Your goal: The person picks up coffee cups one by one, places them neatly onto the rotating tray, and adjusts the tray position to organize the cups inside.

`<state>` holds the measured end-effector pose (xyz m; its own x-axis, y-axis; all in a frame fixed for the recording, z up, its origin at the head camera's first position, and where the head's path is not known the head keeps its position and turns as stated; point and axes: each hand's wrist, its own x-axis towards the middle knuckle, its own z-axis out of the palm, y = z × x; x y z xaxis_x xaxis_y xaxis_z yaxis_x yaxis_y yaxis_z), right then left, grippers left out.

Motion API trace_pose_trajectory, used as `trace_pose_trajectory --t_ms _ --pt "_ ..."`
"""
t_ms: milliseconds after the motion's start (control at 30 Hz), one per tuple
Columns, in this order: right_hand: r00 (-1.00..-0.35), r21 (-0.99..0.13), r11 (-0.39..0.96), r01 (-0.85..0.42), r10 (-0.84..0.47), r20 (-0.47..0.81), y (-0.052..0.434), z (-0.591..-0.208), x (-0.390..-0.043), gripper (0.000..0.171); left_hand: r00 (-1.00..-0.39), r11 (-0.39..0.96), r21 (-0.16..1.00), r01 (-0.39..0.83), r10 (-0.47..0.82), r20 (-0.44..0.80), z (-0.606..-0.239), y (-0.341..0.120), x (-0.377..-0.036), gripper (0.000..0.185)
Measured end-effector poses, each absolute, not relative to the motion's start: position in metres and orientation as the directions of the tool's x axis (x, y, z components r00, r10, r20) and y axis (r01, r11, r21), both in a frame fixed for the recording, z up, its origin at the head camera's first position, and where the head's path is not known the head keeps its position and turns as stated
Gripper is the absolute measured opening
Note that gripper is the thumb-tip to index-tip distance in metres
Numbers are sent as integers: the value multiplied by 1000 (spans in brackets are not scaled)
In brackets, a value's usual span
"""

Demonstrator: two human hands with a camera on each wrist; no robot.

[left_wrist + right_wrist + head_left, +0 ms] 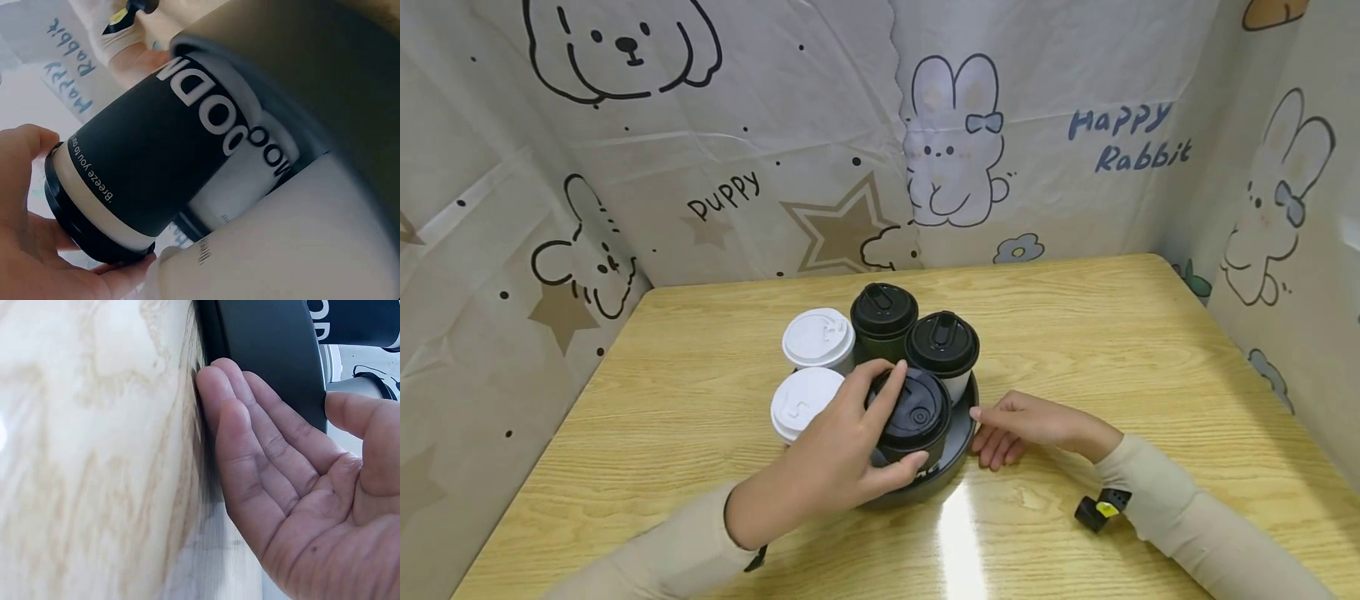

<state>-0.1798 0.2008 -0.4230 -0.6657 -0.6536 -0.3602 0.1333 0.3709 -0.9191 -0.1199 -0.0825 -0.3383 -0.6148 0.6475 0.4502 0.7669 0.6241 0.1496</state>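
One black-lidded cup (913,417), white lettering | left hand (835,458) grips lid | right hand (1026,427) spread against tray (958,437)

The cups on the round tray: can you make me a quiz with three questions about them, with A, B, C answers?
1. Where is the cup that the left hand grips?
A. On the near side of the dark tray
B. On the far right corner of the table
C. On the floor

2. How many cups have white lids?
A. None
B. Two
C. Five

3. What is the right hand doing?
A. Lifting a cup
B. Making a fist in the air
C. Resting straight fingers against the tray's rim

Answers:
1 A: the black-lidded cup under the fingers sits nearest the person.
2 B: two white lids show on the left, three black ones beside them.
3 C: the right wrist view shows flat fingers against the rim.
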Motion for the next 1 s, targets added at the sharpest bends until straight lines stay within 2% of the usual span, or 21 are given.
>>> trace_pose_trajectory --t_ms 167,433,733,1000 --pt "-661 -920 369 134 -658 -361 201 -423 -180 56 -587 624 74 778 679 442 -348 -81 -122 84" --pt "-656 -921 365 135 -664 -359 202 -423 -181 56 -533 645 -110 756 704 470 -361 -80 -126 85" --pt "-660 -924 362 127 -664 -351 202 -423 -181 56 -595 695 -163 701 695 404 -358 -80 -126 83" --pt "-664 -922 364 135 -657 -357 202 -422 -181 56 -621 705 -170 689 695 363 -354 -79 -126 83"
